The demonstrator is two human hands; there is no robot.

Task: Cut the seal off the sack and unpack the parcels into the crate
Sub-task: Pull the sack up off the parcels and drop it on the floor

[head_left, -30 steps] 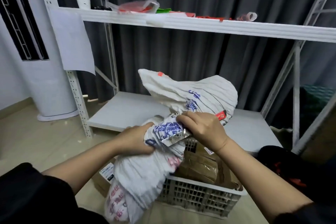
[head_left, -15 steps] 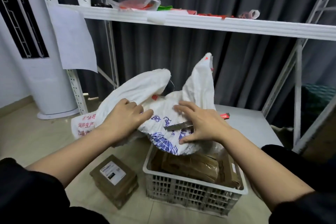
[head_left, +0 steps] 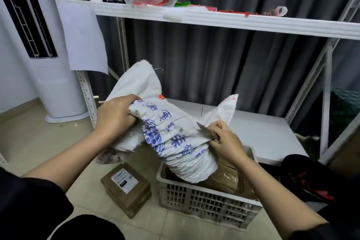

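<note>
A white woven sack (head_left: 171,134) with blue print hangs over the white slatted crate (head_left: 204,200), its open end down inside the crate. My left hand (head_left: 116,117) grips a bunched fold of the sack at its upper left. My right hand (head_left: 224,140) holds a small knife (head_left: 204,131) against the sack's right side and pinches the fabric there. Brown parcels (head_left: 228,179) lie in the crate under the sack. One brown parcel (head_left: 126,187) with a white label lies on the floor left of the crate.
A white metal rack stands behind, with a low shelf (head_left: 263,132) just past the crate and an upper shelf (head_left: 214,19) carrying bags and a cup. A white column unit (head_left: 52,84) stands at the left. A dark bag (head_left: 311,181) lies at the right.
Both hands regripped the sack and pulled it into a roll tipped into the crate. The left hand went from lying flat on it to gripping a fold; the knife stays in the right hand.
</note>
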